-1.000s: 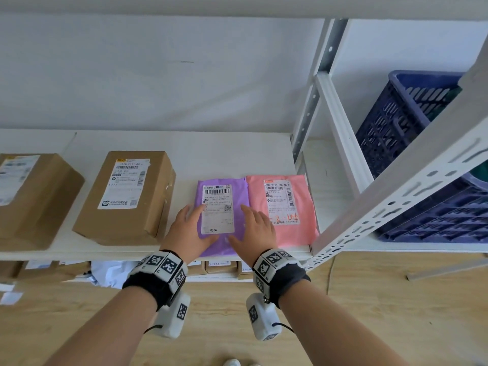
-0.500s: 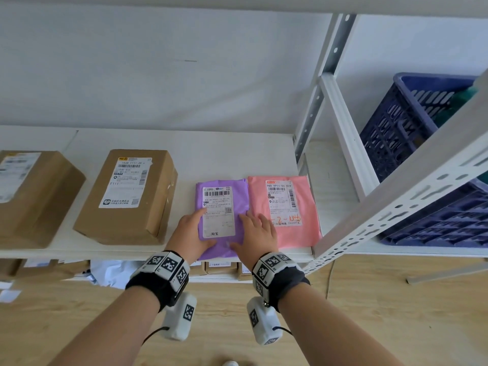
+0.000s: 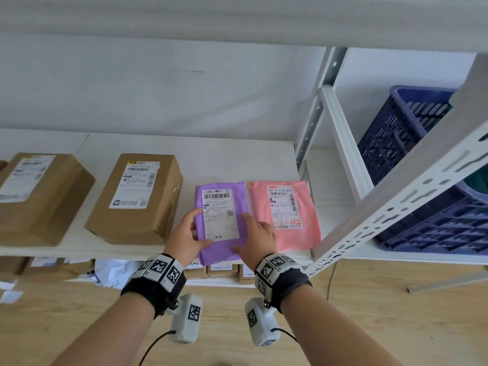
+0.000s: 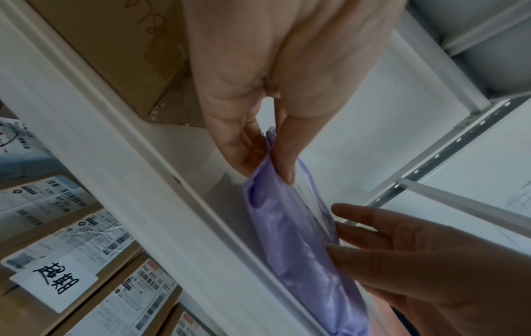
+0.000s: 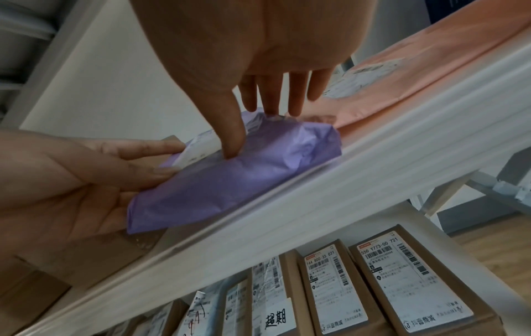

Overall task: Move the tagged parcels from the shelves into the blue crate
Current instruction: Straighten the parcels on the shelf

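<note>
The left hand (image 3: 188, 235) is pinching the purple bag (image 3: 221, 224) at its edge; the right hand (image 3: 257, 237) is lying flat on it, so the slippery bag may be sliding out

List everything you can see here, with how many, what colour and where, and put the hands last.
purple mailer: one, purple with a white label, front of the middle shelf, near edge over the shelf lip
pink mailer: one, pink, flat on the shelf just right of the purple mailer
boxes: two, brown cardboard with white labels, left part of the same shelf
blue crate: one, blue, next shelf bay to the right
small boxes: several, brown with labels, shelf below
shelf: white metal rack
left hand: pinches the purple mailer's left edge
right hand: fingers rest on the purple mailer's right side
</note>
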The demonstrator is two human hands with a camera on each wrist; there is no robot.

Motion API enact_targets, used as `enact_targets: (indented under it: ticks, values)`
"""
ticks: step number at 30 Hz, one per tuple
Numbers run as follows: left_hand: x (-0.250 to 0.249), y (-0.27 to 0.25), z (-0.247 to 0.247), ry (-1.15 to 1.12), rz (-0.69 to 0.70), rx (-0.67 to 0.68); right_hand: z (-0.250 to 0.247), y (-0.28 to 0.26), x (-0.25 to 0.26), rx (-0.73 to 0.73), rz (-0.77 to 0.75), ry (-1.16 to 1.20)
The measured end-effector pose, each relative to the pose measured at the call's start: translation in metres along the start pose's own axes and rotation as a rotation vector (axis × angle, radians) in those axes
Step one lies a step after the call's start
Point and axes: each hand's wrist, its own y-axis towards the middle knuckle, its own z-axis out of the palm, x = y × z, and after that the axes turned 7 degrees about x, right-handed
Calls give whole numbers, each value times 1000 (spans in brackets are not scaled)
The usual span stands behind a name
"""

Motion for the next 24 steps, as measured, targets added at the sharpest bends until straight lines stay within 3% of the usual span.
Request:
enact_targets:
  ticks: [4, 11, 15, 24]
  values:
    - [-15, -12, -7, -45, 69, -10, -3, -5, 2, -5, -22, 146]
    - [-45, -32, -32, -89, 165, -67, -25, -14, 11, -33, 56, 747]
    - [-56, -42, -43, -120, 176, -45, -40, -21, 22, -11, 77, 729]
    - [-80, -74, -59, -61, 234, -70, -72, -47, 32, -42, -93, 662]
